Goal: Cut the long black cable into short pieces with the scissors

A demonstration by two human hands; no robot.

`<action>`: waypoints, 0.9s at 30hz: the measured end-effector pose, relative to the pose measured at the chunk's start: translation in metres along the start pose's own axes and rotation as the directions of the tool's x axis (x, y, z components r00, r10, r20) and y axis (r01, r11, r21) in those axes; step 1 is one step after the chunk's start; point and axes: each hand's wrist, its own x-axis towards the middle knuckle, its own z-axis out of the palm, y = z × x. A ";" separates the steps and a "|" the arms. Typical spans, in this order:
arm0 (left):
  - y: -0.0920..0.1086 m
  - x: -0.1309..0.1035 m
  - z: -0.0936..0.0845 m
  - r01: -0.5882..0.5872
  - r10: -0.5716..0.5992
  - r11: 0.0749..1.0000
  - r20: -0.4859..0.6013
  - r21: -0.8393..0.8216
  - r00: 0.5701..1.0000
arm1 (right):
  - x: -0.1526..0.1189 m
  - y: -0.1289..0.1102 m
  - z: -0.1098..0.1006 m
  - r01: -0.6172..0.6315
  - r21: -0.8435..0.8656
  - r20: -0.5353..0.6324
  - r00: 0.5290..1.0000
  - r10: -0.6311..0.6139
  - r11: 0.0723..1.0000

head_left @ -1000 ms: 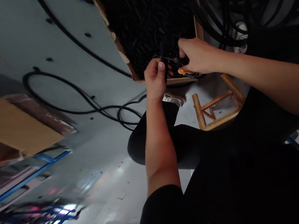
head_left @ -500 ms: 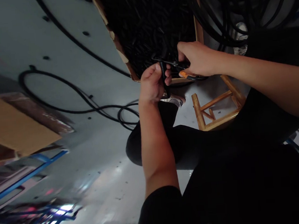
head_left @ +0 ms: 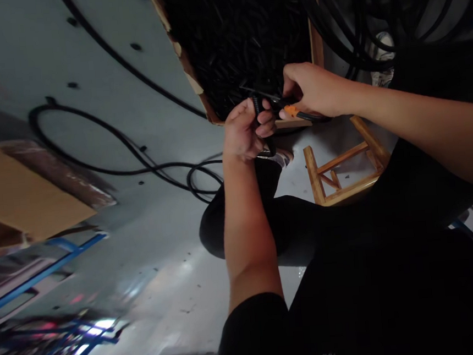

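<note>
My left hand (head_left: 245, 128) is closed around a black corrugated tube (head_left: 256, 105), whose end pokes up between thumb and fingers. A further length of black tube hangs below this hand, near my shoe. In my right hand (head_left: 309, 88) I grip scissors (head_left: 292, 110) with orange and black handles. Their dark blades point left, just above the tube's end; whether they touch it I cannot tell. Both hands are over the near edge of a cardboard box (head_left: 188, 74) filled with short black tube pieces (head_left: 241, 39).
Long black tubing (head_left: 121, 135) lies in loops on the grey floor, with small black bits scattered around. More coils (head_left: 344, 41) are at the upper right. A wooden stool (head_left: 314, 173) stands near my legs. At the left are an open carton (head_left: 34, 189) and a blue metal frame (head_left: 77, 252).
The tube stretched past the blades half a second ago; now it ends at my left fingers, just below them. The left fingers have curled in more. Both hands have moved only slightly.
</note>
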 end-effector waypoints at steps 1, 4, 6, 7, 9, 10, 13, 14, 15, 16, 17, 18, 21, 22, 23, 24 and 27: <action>0.000 0.001 -0.002 -0.011 0.011 1.000 0.004 -0.003 1.000 | 0.001 -0.001 0.000 -0.002 -0.009 -0.009 1.000 0.002 1.000; -0.002 0.006 -0.007 -0.073 0.074 0.997 -0.049 0.028 0.996 | 0.003 -0.001 -0.003 -0.024 -0.042 -0.027 0.999 0.023 0.999; -0.004 0.011 -0.012 -0.150 0.155 0.987 -0.115 0.052 0.981 | 0.003 0.001 -0.005 -0.036 -0.093 -0.036 0.999 0.033 0.995; -0.005 0.013 -0.016 -0.191 0.197 0.980 -0.143 0.058 0.970 | 0.003 0.002 -0.007 -0.037 -0.136 -0.041 0.999 0.032 0.990; -0.009 0.017 -0.023 -0.252 0.256 0.967 -0.178 0.045 0.950 | 0.000 0.005 -0.009 -0.032 -0.241 -0.045 0.999 0.022 0.970; -0.010 0.018 -0.026 -0.264 0.266 0.964 -0.186 0.033 0.946 | -0.002 0.005 -0.010 -0.028 -0.289 -0.041 0.999 0.017 0.957; -0.014 0.021 -0.034 -0.253 0.252 0.967 -0.187 0.019 0.949 | -0.007 0.005 -0.007 -0.003 -0.351 -0.012 1.000 -0.002 0.936; -0.015 0.021 -0.035 -0.243 0.244 0.970 -0.181 0.029 0.953 | -0.008 0.004 -0.006 0.008 -0.350 -0.004 1.000 -0.010 0.937; -0.016 0.021 -0.034 -0.233 0.238 0.971 -0.171 0.044 0.956 | -0.009 0.002 -0.004 0.018 -0.342 -0.002 1.000 -0.020 0.939; -0.016 0.022 -0.033 -0.224 0.232 0.972 -0.159 0.063 0.960 | -0.009 0.001 -0.002 0.026 -0.328 -0.003 1.000 -0.028 0.944; -0.017 0.022 -0.031 -0.217 0.226 0.973 -0.143 0.077 0.964 | -0.010 -0.001 -0.001 0.033 -0.310 -0.003 0.999 -0.035 0.950; -0.017 0.021 -0.029 -0.213 0.222 0.974 -0.125 0.079 0.967 | -0.010 -0.002 0.000 0.038 -0.298 -0.005 0.999 -0.041 0.954; -0.019 0.020 -0.022 -0.218 0.220 0.975 -0.076 0.037 0.972 | -0.010 -0.007 0.001 0.045 -0.331 0.020 0.999 -0.040 0.943; -0.019 0.020 -0.020 -0.219 0.220 0.975 -0.065 0.024 0.973 | -0.010 -0.008 0.001 0.045 -0.347 0.028 0.999 -0.038 0.937; -0.020 0.020 -0.019 -0.219 0.219 0.976 -0.059 0.017 0.974 | -0.010 -0.009 0.001 0.041 -0.353 0.029 0.999 -0.033 0.935; -0.021 0.021 -0.019 -0.218 0.219 0.976 -0.057 0.018 0.974 | -0.009 -0.009 0.000 0.032 -0.347 0.026 0.999 -0.025 0.937; -0.025 0.024 -0.022 -0.219 0.223 0.974 -0.078 0.052 0.972 | -0.008 -0.008 0.000 -0.001 -0.319 0.004 1.000 0.003 0.948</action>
